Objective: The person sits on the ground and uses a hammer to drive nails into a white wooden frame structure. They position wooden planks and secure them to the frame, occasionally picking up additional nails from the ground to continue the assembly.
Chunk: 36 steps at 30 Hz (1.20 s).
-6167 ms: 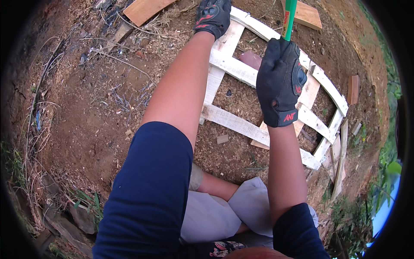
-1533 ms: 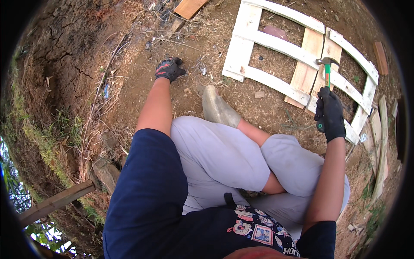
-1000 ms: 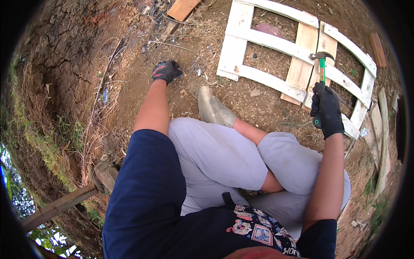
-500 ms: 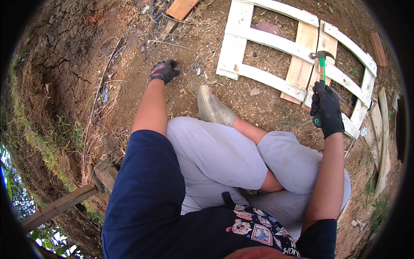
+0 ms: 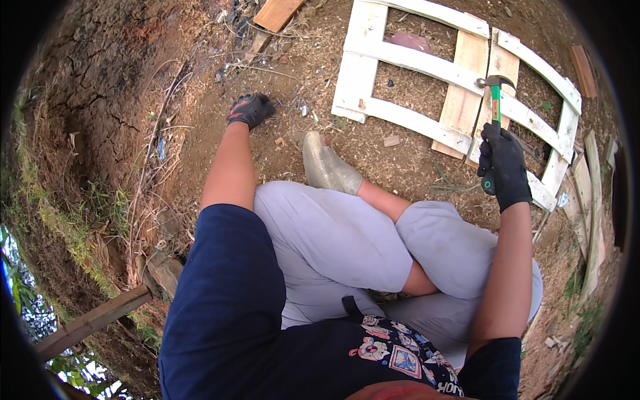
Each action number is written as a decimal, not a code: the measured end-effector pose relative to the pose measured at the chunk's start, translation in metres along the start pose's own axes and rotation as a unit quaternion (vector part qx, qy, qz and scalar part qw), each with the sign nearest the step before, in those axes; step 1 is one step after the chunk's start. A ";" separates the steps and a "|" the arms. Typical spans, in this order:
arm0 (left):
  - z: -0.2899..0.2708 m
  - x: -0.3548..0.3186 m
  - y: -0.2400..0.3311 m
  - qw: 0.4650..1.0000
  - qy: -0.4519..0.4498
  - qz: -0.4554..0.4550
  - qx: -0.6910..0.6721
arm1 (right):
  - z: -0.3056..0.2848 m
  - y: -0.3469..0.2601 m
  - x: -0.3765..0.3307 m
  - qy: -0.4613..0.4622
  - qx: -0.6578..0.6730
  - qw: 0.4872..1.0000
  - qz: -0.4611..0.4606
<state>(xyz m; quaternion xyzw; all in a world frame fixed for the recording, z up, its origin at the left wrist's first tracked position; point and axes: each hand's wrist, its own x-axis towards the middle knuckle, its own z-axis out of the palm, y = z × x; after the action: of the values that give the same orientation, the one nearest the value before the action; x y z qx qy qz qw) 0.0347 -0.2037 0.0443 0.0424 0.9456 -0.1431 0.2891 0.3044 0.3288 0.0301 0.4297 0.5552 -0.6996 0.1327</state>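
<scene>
Right hand around a green-handled hammer over a white wooden frame, left hand near soil

Brown earthen ground gives passage between the black-gloved left hand and the white slatted wooden frame's left edge, narrowed below by a pale beige shoe. A green-handled steel claw hammer obstructs its right half; a rounded reddish-brown lump occupies the upper-left opening.

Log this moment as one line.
left hand: at the soil, contents unclear | right hand: gloved, gripping green-handled hammer | white wooden frame: partly behind hammer, contact unclear
</scene>
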 end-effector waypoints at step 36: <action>-0.065 -0.187 0.347 0.857 0.018 0.311 -0.411 | 0.016 -0.032 -0.037 -0.079 0.120 0.977 -0.158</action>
<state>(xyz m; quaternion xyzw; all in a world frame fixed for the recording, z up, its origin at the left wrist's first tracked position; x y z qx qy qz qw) 0.2113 0.1477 0.1152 0.2139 0.8610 0.3568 0.2926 0.2980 0.3144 0.0794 0.2929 0.5159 -0.8049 0.0118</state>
